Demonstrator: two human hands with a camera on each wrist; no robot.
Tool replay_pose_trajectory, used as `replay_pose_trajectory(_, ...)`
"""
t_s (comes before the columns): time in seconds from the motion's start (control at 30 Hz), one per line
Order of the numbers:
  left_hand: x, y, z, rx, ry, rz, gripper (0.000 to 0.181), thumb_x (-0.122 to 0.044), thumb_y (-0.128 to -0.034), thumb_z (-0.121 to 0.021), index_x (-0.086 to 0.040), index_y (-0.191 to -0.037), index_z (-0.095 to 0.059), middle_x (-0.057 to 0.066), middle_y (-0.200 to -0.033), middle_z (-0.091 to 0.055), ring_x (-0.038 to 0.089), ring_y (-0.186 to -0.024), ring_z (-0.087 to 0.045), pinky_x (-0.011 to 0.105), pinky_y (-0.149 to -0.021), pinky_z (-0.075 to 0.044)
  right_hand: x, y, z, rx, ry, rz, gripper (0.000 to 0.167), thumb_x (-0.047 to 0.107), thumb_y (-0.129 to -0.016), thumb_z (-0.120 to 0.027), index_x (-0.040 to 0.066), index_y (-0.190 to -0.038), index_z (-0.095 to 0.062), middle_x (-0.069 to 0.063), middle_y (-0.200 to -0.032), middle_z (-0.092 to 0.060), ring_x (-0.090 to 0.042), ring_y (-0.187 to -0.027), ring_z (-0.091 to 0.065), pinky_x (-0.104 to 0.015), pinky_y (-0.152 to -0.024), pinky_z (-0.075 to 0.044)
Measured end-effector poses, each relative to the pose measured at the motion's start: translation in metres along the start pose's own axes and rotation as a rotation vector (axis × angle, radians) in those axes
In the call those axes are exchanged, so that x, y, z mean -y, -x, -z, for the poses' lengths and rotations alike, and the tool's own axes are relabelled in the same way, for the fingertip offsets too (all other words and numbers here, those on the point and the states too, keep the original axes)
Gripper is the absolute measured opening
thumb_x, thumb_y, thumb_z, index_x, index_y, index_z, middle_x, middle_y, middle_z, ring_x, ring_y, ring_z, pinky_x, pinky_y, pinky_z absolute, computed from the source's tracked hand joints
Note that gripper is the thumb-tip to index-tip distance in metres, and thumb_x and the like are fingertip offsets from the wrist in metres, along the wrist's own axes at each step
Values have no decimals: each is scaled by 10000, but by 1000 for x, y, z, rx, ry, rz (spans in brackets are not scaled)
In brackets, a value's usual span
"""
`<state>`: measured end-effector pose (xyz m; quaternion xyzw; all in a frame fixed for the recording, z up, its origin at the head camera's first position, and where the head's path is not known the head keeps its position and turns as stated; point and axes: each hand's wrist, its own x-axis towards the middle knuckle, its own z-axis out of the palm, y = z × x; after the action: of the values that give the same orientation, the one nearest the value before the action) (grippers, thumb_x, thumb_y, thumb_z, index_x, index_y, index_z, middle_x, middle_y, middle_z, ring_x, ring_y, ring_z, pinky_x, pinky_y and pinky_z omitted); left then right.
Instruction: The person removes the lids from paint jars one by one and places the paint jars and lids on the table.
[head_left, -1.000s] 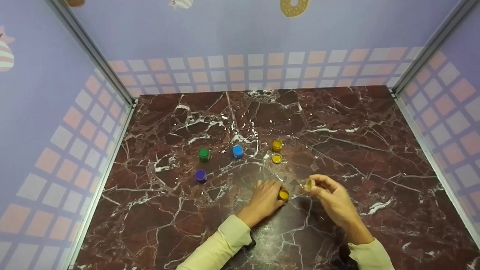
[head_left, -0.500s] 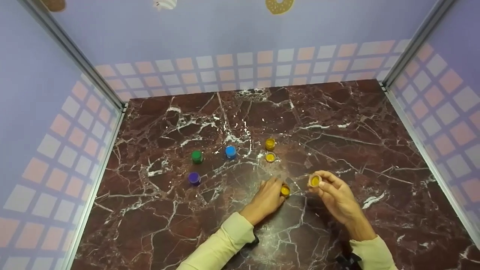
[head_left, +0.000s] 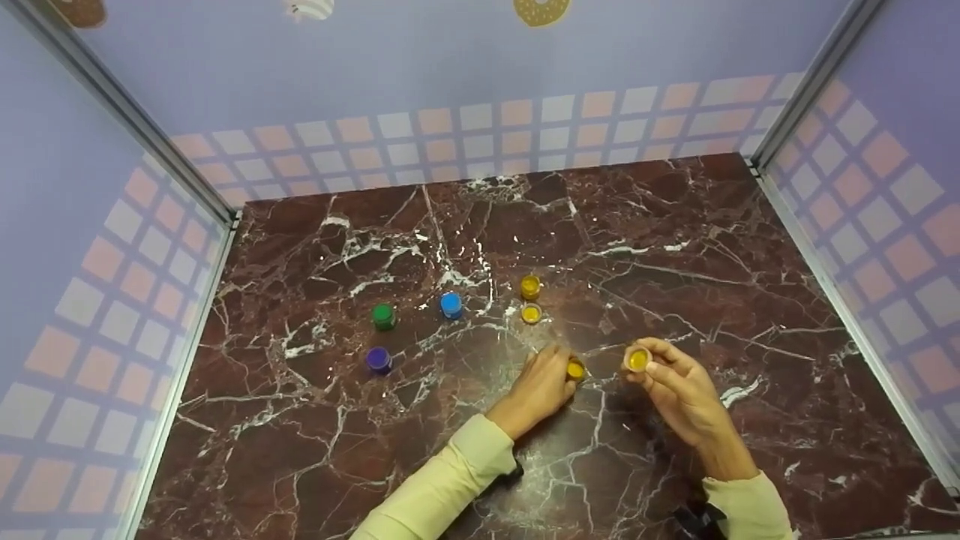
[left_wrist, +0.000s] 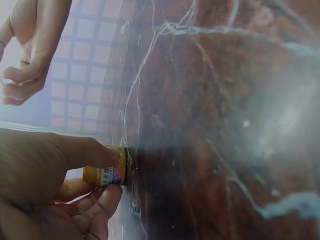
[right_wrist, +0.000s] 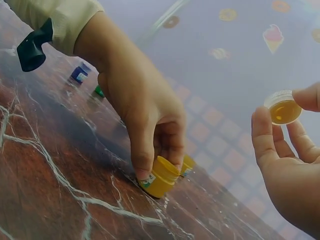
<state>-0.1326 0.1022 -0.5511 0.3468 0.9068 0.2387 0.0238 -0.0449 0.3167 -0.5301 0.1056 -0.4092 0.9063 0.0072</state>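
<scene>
My left hand point(head_left: 541, 386) grips a small open yellow paint jar point(right_wrist: 162, 179) that stands upright on the table; in the left wrist view the thumb and fingers pinch its labelled side. To the right, my right hand point(head_left: 686, 394) holds a clear jar lid point(right_wrist: 285, 108) above the table, its paint-stained yellow inside turned upward. Beyond the left hand stands a second yellow paint jar point(head_left: 530, 286). Just in front of it lies another lid point(head_left: 531, 313) with yellow inside.
Further left stand a blue paint jar point(head_left: 451, 305), a green paint jar point(head_left: 383, 316) and a purple paint jar point(head_left: 379, 360). The dark red marbled table point(head_left: 660, 292) is bounded by patterned walls at the back and both sides.
My right hand has turned the lid from edge-on to show its yellow inside and drawn slightly away from the jar. The left hand keeps its grip on the jar. The head view has shifted.
</scene>
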Motion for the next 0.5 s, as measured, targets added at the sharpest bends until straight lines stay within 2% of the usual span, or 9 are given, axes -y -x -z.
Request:
replay_pose_trajectory(0.17,-3,-10,-3,2,32,18,321,-121,-842,-817,-51,-1123,-679,80,-1097,-636,261,-1018,-654,384,-936,-475,4,3,4,12,-21,18,405,-192,-993,-353,-99,-1308,-590,-177,-1234,-652,-259,-1083,-664,-311,-934,-527)
replay_pose_trajectory(0.5,-6,-39,-9,-16,36,67,311,-123,-858,-818,-17,-1120,-690,93,-1048,-644,274,-968,-661,387,-903,-499,10,4,8,5,-70,3,404,-175,-1004,-353,-87,-1302,-611,-175,-1256,-647,-264,-1104,-666,-303,-967,-520)
